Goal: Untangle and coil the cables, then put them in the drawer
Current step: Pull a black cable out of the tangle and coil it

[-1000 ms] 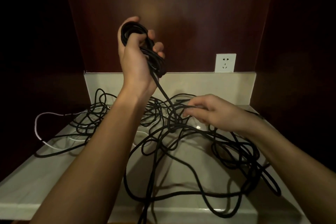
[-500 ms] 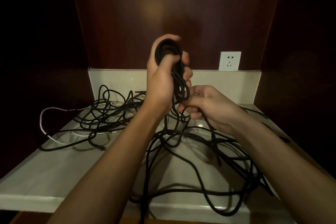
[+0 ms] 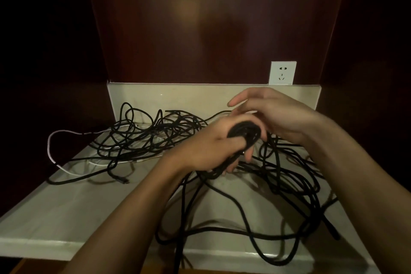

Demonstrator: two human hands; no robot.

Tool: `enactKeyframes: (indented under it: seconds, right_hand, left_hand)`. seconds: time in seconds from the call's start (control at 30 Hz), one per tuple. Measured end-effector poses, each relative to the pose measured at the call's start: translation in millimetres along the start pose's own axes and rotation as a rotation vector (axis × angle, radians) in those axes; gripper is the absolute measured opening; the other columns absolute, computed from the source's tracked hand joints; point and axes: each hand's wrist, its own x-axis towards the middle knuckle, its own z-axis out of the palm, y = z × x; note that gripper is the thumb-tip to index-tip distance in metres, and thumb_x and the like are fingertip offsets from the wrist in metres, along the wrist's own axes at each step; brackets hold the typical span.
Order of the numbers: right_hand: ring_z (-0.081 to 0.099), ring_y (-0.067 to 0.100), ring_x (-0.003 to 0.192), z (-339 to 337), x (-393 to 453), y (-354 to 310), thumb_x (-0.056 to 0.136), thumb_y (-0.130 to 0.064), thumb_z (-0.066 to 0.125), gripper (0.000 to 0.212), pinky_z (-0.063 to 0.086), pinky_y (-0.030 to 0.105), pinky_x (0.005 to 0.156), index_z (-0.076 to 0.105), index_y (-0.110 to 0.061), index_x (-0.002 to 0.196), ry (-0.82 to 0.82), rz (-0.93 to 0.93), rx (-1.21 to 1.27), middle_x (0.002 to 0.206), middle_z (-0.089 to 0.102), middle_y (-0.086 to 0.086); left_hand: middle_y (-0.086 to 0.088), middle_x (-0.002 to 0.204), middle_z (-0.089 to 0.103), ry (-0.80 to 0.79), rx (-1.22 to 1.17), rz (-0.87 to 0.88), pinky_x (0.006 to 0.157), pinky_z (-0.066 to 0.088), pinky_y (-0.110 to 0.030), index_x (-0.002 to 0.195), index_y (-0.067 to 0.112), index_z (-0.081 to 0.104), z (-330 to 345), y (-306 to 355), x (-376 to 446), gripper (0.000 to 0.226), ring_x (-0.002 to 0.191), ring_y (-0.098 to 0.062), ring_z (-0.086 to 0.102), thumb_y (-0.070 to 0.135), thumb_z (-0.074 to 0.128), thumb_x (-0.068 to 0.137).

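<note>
My left hand grips a small coil of black cable, held low over the counter with its thumb through the loops. My right hand hovers just behind and to the right of the coil; its fingers are extended and blurred, and I cannot see a cable in them. A tangle of loose black cable spreads across the pale counter, with more loops at the right and one hanging over the front edge. A thin white cable loops at the far left.
A white wall socket sits above the low backsplash at the back right. Dark wooden walls close the alcove on the left, back and right. A black cable end with a plug lies on the counter left of centre.
My left hand has come down from head height to just above the counter with the coil. My right hand has let go of the strand and opened behind the coil.
</note>
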Motion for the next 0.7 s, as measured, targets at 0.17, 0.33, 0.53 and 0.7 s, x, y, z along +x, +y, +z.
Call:
enactKeyframes:
  seconds: [0.17,0.33,0.53,0.7]
  right_hand:
    - [0.069,0.017,0.084,5,-13,-14,0.097,-0.008,0.054,0.013,0.048,0.020,0.058,0.063,-0.013,0.106,0.095,-0.114,-0.315,0.109,0.066,0.014]
    - [0.067,0.015,0.082,22,-44,-11,0.099,0.000,0.049,0.015,0.059,0.025,0.061,0.063,0.001,0.105,0.229,-0.253,-0.069,0.100,0.061,0.013]
    - [0.073,0.011,0.083,46,-64,20,0.098,0.005,0.049,0.020,0.058,0.023,0.058,0.060,-0.006,0.112,0.360,-0.159,0.403,0.108,0.061,0.018]
    - [0.071,0.010,0.080,33,-54,37,0.089,-0.020,0.071,0.038,0.060,0.028,0.059,0.055,-0.019,0.123,0.433,-0.095,0.122,0.112,0.060,0.013]
  left_hand:
    - [-0.012,0.084,0.067,-0.030,0.324,-0.208,0.045,0.047,-0.025,0.110,0.018,0.059,10,-14,0,0.024,0.048,-0.014,0.056,0.002,0.044,0.099]
    - [0.001,0.073,0.062,0.293,0.431,-0.158,0.056,0.049,-0.030,0.102,0.018,0.059,14,-29,8,0.020,0.053,-0.007,0.057,0.022,0.044,0.089]
    - [-0.009,0.096,0.062,0.578,0.032,-0.109,0.078,0.052,-0.039,0.122,0.019,0.045,23,-35,21,0.048,0.088,-0.025,0.063,0.041,0.055,0.081]
    - [0.000,0.086,0.072,0.845,-0.368,-0.137,0.071,0.057,-0.037,0.102,0.016,0.059,27,-25,27,0.015,0.072,-0.016,0.068,0.029,0.052,0.104]
